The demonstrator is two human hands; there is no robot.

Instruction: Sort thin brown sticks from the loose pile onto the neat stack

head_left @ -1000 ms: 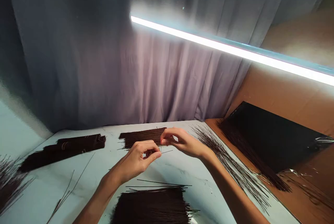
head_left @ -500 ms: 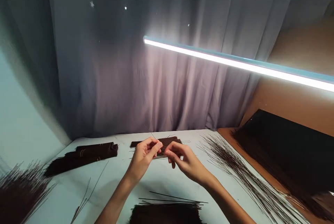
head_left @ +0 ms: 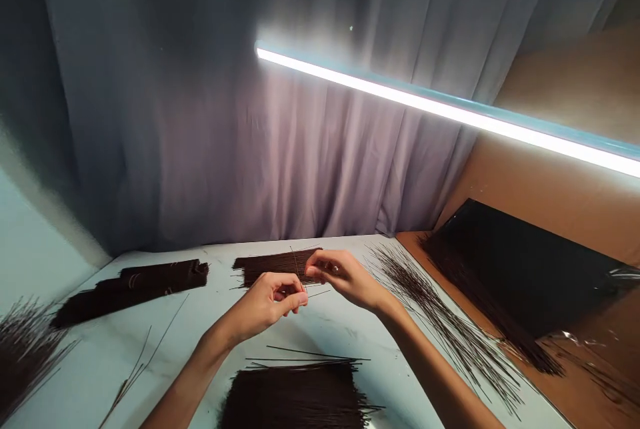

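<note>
At frame centre, the left hand point(head_left: 267, 302) and right hand point(head_left: 340, 275) pinched one thin dark stick point(head_left: 298, 270) between closed fingertips; uneven pressure could snap it.

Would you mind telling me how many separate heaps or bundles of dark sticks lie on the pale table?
5: a near heap, a bundle beyond the hands, stacked bundles far left, a heap at the left edge, and a loose spread right. More may lie out of frame.

- Dark brown is shown by the bundle of thin sticks point(head_left: 295, 395) and the tied bundles point(head_left: 133, 282).
- The table point(head_left: 340, 322) is seen as pale, whitish.
- The curtain point(head_left: 225, 135) is coloured grey-lilac, dotted with small stars.
- The board point(head_left: 565, 189) is tan.
</note>
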